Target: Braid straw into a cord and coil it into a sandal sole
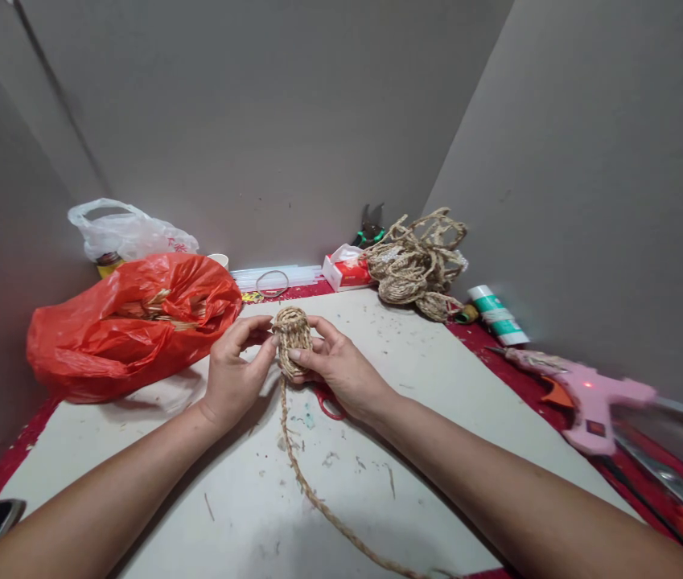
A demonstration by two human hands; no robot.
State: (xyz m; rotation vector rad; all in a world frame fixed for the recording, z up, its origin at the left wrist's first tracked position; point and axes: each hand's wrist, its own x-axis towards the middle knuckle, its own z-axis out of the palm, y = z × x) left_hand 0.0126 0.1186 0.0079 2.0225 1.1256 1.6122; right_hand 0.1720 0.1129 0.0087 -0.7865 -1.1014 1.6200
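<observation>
Basically both hands pinch small coiled jute rope piece [291, 338] above white board [438, 386] center, left hand [233, 376] w/ fingers closed on its left side, right hand [341, 368] on right, rope tail [317, 498] trailing toward cam, red bag [129, 330] at left.

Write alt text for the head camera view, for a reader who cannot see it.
Two bare hands, left hand and right hand, hold a small coil of braided rope above a white board, its loose tail trailing toward the viewer. A red plastic bag lies to the left, a rope bundle behind, and a pink glue gun to the right.
</observation>
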